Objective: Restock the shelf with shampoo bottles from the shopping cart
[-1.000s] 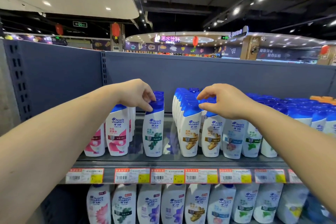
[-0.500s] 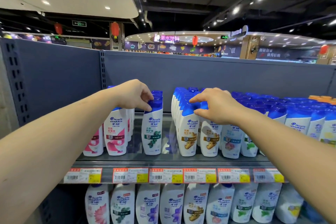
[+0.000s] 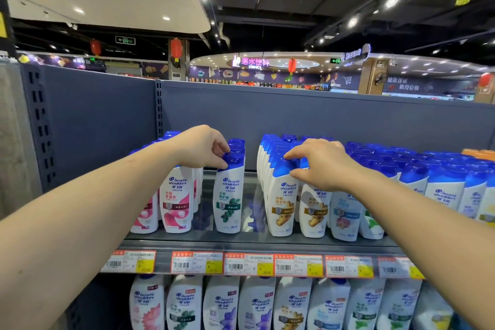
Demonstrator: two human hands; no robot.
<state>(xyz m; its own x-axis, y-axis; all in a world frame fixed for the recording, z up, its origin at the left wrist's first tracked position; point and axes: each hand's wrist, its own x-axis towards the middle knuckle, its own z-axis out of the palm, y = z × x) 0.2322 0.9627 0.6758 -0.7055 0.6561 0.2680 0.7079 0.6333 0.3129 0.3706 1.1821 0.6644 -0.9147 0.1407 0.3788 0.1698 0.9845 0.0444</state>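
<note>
White shampoo bottles with blue caps stand in rows on the upper shelf (image 3: 241, 242). My left hand (image 3: 199, 149) pinches the blue cap of the front green-label bottle (image 3: 229, 195), which stands upright on the shelf. To its left is a pink-label bottle (image 3: 176, 201). My right hand (image 3: 324, 163) rests on the caps of the two front ginger-label bottles (image 3: 282, 203), thumb and fingers curled around one cap. A gap of bare shelf lies between the green row and the ginger row. The shopping cart is out of view.
A grey back panel (image 3: 294, 120) rises behind the bottles. Price tags (image 3: 247, 264) line the shelf edge. More shampoo bottles (image 3: 257, 305) fill the shelf below. Blue-capped bottles (image 3: 442, 177) crowd the right side.
My right hand has slid a little left and lower onto the caps of the ginger-label bottles. My left hand stays on the green-label bottle's cap.
</note>
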